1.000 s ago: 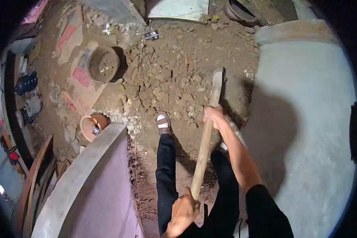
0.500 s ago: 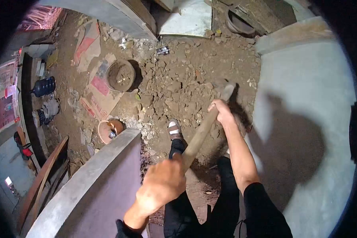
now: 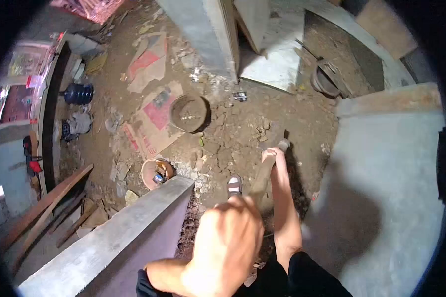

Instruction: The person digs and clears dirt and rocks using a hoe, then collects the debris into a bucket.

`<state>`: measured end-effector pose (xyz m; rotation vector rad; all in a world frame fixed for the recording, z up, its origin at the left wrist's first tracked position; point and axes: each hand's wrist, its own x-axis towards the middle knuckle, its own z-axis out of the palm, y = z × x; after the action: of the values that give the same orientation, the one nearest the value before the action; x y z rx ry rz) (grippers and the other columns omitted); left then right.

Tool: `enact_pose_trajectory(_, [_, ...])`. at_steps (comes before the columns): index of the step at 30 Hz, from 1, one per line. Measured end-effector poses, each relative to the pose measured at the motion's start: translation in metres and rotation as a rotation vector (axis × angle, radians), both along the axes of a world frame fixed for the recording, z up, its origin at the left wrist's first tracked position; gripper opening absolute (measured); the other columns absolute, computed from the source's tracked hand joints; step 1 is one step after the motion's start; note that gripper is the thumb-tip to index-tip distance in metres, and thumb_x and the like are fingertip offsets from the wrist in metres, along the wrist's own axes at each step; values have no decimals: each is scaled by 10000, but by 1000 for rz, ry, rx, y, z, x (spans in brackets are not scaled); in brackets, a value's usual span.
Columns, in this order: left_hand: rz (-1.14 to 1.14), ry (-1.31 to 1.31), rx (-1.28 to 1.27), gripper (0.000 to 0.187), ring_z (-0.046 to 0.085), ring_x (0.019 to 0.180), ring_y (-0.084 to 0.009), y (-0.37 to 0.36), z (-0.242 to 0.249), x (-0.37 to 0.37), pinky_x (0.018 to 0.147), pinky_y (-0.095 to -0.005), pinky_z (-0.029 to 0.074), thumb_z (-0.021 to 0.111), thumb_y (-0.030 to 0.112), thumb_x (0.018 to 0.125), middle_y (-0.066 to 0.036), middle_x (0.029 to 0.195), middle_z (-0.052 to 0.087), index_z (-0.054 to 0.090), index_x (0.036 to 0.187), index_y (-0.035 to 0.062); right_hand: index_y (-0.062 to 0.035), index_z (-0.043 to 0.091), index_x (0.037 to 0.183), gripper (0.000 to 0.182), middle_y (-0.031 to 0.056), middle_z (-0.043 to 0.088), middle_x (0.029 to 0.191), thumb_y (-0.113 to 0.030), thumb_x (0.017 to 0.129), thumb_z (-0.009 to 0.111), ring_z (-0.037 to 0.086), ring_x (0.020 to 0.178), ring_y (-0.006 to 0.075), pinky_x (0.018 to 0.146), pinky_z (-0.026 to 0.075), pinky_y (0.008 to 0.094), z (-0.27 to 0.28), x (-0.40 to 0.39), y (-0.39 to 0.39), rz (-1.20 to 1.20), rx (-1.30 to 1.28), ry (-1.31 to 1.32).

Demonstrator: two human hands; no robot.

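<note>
My left hand [image 3: 228, 242] is large in the foreground, its fingers wrapped round the near end of a thick wooden-handled tool [image 3: 261, 184]. Farther along the handle, close to the tool's far end, my right hand [image 3: 274, 155] grips it too. A worn greyish tip [image 3: 283, 144] shows just past the right hand, but the exact kind of head is hard to make out. Under and ahead of the tool lies broken soil with lumps and stones [image 3: 228, 143]. My sandalled foot [image 3: 235, 185] stands on this ground beside the handle.
A round bucket [image 3: 188, 114] with soil inside stands near flattened cardboard [image 3: 153, 123]. An orange-brown bucket [image 3: 156, 173] sits by the low wall [image 3: 119, 232]. A pale wall [image 3: 386, 163] is close on my right. Planks [image 3: 49, 213] lean at left; a dark basin [image 3: 326, 81] lies behind.
The view has tilted up and shifted left, so the buckets appear lower and farther right. Both hands keep their hold on the tool; my left hand is now nearer the camera.
</note>
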<state>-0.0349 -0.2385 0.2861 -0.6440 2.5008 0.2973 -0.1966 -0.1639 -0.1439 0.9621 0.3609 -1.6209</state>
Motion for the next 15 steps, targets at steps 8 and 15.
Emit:
enact_pose_trajectory(8, [673, -83, -8, 269, 651, 711, -304, -17, -27, 163, 574, -405, 488, 632, 46, 746, -105, 809, 600, 524, 991, 71, -120, 391, 719, 215, -25, 365, 607, -24, 847, 534, 368, 494, 97, 464, 369, 236, 37, 132, -155, 331, 52, 365])
enact_pose_trajectory(15, [1266, 102, 188, 388, 614, 733, -445, 82, -222, 299, 680, -501, 474, 709, 61, 714, -234, 745, 619, 534, 1061, 65, -45, 452, 966, 126, 38, 455, 636, -125, 950, 548, 477, 498, 136, 421, 442, 306, -11, 233, -207, 757, 206, 721])
